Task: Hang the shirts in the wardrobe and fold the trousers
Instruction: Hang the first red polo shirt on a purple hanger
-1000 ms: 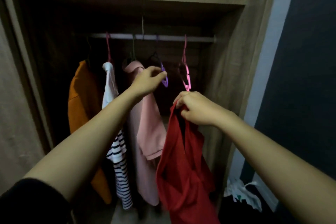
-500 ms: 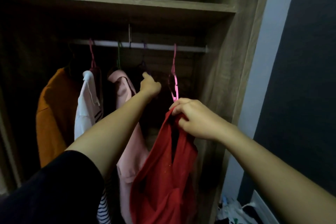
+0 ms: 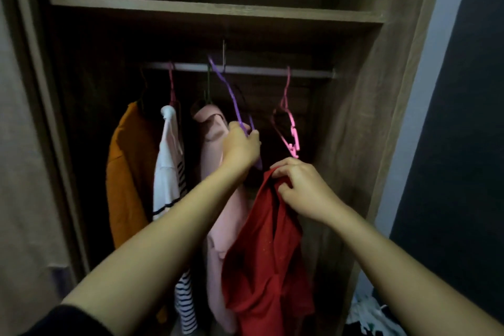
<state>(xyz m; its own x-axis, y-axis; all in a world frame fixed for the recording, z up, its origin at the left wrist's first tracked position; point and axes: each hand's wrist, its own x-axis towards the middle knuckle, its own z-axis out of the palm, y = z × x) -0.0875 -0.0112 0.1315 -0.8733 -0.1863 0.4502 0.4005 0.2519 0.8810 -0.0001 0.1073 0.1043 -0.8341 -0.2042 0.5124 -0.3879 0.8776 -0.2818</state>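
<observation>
A red shirt (image 3: 267,254) hangs from my right hand (image 3: 300,188), which pinches its collar in front of the open wardrobe. My left hand (image 3: 240,144) grips a purple hanger (image 3: 231,95), tilted with its hook up at the metal rail (image 3: 245,69). An empty pink hanger (image 3: 289,128) hangs on the rail just above my right hand. Three shirts hang at the left: an orange one (image 3: 128,172), a white one with stripes (image 3: 169,172) and a pale pink one (image 3: 218,199).
A wooden shelf (image 3: 212,12) spans the wardrobe above the rail. The wardrobe's right wall (image 3: 354,144) stands close to the red shirt. A heap of clothes (image 3: 371,319) lies on the floor at the lower right, beside a dark wall (image 3: 463,117).
My left hand has taken hold of the purple hanger and tilted it, its hook now up beside the rail. The red shirt stays in my right hand. The view has shifted.
</observation>
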